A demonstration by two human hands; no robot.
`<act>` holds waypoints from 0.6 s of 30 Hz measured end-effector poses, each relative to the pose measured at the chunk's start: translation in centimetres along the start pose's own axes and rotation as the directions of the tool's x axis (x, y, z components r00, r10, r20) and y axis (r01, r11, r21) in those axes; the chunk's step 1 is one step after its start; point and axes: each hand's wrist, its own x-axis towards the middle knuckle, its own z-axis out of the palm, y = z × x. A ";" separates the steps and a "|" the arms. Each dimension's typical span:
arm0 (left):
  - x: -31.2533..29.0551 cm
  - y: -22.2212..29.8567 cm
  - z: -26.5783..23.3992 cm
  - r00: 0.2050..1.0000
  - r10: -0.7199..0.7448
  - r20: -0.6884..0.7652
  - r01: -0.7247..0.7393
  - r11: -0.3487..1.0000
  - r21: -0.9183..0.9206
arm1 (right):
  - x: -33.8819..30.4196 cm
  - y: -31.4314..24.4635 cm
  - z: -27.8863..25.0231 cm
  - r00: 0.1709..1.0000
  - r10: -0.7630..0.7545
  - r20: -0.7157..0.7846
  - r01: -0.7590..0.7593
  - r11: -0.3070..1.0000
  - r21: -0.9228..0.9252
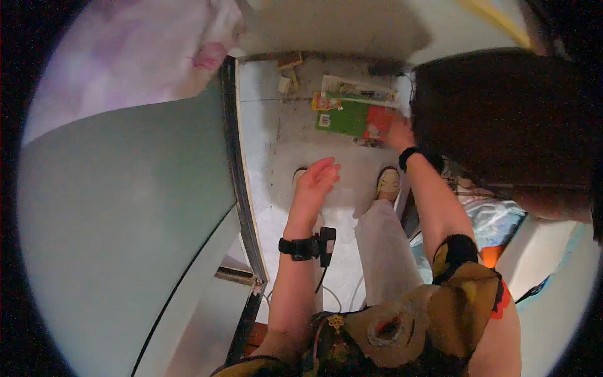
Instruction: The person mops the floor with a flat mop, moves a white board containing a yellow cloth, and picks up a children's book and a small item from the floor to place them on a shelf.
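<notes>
On the floor ahead lies a flat green and red piece of packaging (pixel 344 119), cardboard by its look. At its red right end is my right hand (pixel 399 133), touching or just over it. Those fingers are blurred, and their grip cannot be made out. My left hand (pixel 318 178) hovers over the floor between my shoes, fingers loosely bent and apart, holding nothing. Beyond the green piece sits another flat printed piece (pixel 358 89), pale with a green edge. A small yellow and red packet (pixel 325 101) rests beside them.
A dark brown piece of furniture (pixel 496 119) stands at the right, with clear plastic bags (pixel 496 220) below it. Small brownish blocks (pixel 290 61) lie by the far wall. A dark door frame (pixel 242 151) and pale green panel (pixel 132 207) are on the left; pinkish cloth (pixel 138 56) hangs above.
</notes>
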 end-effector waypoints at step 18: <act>4.6 -3.8 0.1 0.998 0.057 -0.025 -0.055 0.997 0.050 | 9.0 5.4 3.2 0.989 -0.145 -0.015 0.142 0.980 -0.138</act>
